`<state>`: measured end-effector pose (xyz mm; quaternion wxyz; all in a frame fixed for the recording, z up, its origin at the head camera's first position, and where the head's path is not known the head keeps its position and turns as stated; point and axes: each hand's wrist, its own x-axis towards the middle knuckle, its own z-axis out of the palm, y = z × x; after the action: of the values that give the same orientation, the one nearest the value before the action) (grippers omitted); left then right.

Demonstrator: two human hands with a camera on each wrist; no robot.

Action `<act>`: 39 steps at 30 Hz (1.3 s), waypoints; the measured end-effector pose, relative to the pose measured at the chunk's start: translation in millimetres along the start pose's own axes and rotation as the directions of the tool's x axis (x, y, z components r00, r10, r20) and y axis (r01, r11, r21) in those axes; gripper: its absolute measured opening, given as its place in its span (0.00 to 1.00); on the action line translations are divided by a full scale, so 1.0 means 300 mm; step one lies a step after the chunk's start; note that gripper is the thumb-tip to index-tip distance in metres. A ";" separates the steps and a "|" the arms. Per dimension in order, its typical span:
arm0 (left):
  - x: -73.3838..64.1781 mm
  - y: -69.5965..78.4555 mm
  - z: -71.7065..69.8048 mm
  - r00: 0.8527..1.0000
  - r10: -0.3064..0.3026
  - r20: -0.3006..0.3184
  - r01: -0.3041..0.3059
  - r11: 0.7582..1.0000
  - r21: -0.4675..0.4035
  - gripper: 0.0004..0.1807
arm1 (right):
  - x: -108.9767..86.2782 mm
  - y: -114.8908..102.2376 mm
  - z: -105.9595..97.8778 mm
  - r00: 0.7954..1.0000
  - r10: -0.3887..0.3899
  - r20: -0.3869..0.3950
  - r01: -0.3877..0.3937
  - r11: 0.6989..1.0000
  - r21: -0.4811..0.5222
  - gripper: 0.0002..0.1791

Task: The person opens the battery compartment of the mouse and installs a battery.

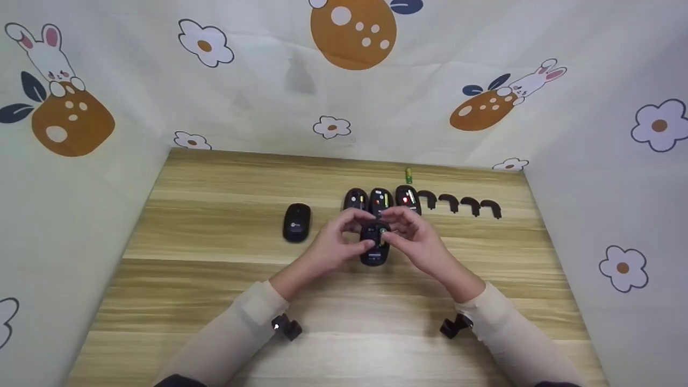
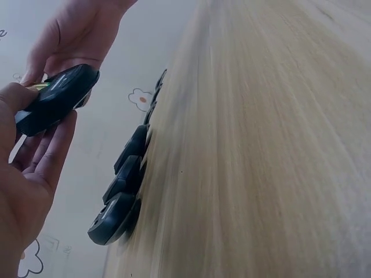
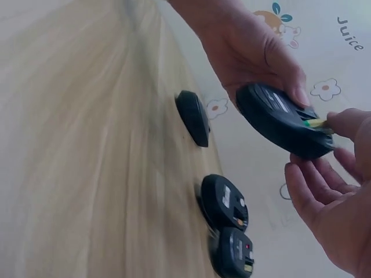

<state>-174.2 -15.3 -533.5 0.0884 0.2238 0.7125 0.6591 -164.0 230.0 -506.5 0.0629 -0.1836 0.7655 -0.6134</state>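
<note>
A black computer mouse (image 1: 374, 252) is held underside up above the table, its battery compartment uncovered. My left hand (image 1: 336, 242) grips its left side, thumb on the underside and fingers curled round the far end. A green and yellow battery (image 3: 315, 123) lies at the compartment, one end sticking up a little. The thumb of my right hand (image 1: 416, 239) presses on that battery's end, while its other fingers curl beneath the mouse, as the right wrist view shows. Part of the battery is hidden by the thumb.
Behind the hands lie three upturned mice (image 1: 380, 199) with batteries showing. Several black curved covers (image 1: 449, 202) form a row to their right. A loose battery (image 1: 408, 175) lies near the back edge. Another mouse (image 1: 296, 222) rests right side up at left. Patterned cloth walls (image 1: 258, 107) surround the table.
</note>
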 end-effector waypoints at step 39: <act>0.007 0.000 0.009 0.999 -0.036 0.023 0.036 0.999 -0.003 0.26 | -0.005 0.033 0.030 0.997 0.026 -0.073 -0.022 0.999 0.047 0.15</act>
<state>-174.8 -11.8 -533.4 0.1088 0.2183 0.7141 0.6562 -161.7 224.1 -518.3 0.0462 -0.1502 0.7551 -0.6365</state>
